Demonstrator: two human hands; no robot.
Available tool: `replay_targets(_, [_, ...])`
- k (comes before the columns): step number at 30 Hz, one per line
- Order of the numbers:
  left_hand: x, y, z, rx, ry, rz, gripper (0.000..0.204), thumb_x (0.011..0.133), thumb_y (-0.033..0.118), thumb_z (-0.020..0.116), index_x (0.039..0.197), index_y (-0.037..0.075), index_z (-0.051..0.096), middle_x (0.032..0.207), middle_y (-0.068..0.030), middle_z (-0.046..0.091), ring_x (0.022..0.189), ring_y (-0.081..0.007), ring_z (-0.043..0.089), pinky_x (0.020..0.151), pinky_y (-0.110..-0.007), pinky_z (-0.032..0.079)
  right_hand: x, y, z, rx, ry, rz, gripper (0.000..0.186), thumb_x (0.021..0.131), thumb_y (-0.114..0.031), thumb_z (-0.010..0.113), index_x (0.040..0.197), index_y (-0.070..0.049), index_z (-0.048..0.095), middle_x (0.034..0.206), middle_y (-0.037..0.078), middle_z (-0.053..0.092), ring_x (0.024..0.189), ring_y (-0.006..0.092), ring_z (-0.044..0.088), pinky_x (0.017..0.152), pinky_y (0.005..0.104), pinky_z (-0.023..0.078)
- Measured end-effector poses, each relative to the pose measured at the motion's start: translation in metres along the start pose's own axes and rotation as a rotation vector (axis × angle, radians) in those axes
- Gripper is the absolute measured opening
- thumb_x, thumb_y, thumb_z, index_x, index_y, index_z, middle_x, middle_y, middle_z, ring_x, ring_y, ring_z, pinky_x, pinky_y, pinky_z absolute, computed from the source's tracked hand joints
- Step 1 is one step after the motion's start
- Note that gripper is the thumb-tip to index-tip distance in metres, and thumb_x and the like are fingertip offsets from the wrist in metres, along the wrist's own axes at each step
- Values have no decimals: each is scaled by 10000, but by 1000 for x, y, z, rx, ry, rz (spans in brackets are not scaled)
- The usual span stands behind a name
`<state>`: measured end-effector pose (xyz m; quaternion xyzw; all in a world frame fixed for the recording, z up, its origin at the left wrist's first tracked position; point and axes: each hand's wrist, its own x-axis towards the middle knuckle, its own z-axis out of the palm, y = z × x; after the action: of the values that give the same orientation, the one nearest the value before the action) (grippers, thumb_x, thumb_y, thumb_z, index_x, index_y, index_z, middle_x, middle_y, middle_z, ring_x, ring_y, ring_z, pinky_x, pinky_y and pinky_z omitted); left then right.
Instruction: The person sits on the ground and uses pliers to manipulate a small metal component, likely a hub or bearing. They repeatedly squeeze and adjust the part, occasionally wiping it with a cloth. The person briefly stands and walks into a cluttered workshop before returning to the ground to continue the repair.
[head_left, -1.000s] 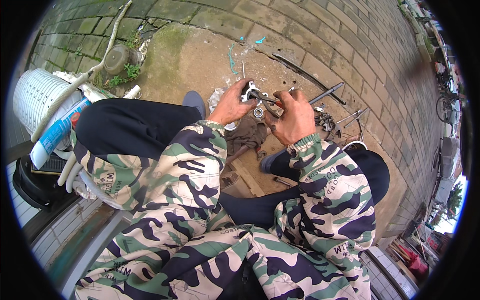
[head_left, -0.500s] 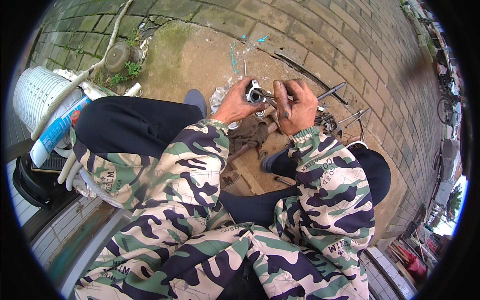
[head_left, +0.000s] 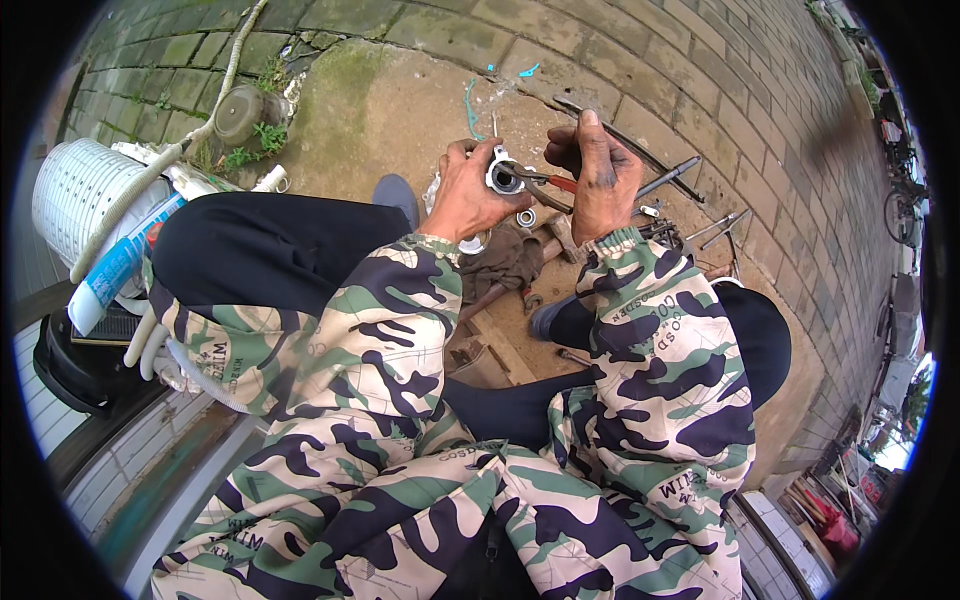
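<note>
Your left grip (head_left: 468,195) clasps the silvery metal part (head_left: 500,162), round with a dark hole, just beyond the brown cloth (head_left: 500,262). Your right grip (head_left: 595,175) is loosened beside red-handled pliers (head_left: 540,178) reaching that hole. Left of the cloth, a white tub (head_left: 85,200) hides its contents; beyond it, concrete (head_left: 400,125) meets paving bricks (head_left: 470,45).

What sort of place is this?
It looks like an outdoor yard, with a spot for working in. You can see brick paving, green weeds growing, and pliers out for use.
</note>
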<state>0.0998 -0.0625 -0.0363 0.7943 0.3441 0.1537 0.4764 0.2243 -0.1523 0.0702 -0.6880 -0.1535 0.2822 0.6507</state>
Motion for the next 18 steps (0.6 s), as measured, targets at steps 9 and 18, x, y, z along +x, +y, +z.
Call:
replay_targets(9, [-32, 31, -21, -44, 59, 82, 1269, 515, 423, 971, 1414, -159, 290, 1222, -285, 575, 1134, -390, 595, 946, -424, 499, -15, 9, 18, 79, -37, 45, 513, 956, -450, 622, 924, 52, 726, 808, 121, 711, 746, 175, 673, 643, 299, 516])
replay_targets(18, [-49, 47, -34, -43, 137, 2, 1240, 547, 394, 960, 1430, -140, 273, 1261, -282, 561, 1174, -378, 577, 979, -422, 479, -20, 7, 32, 206, -114, 95, 547, 946, -471, 623, 955, 68, 712, 848, 134, 711, 777, 188, 675, 648, 296, 525])
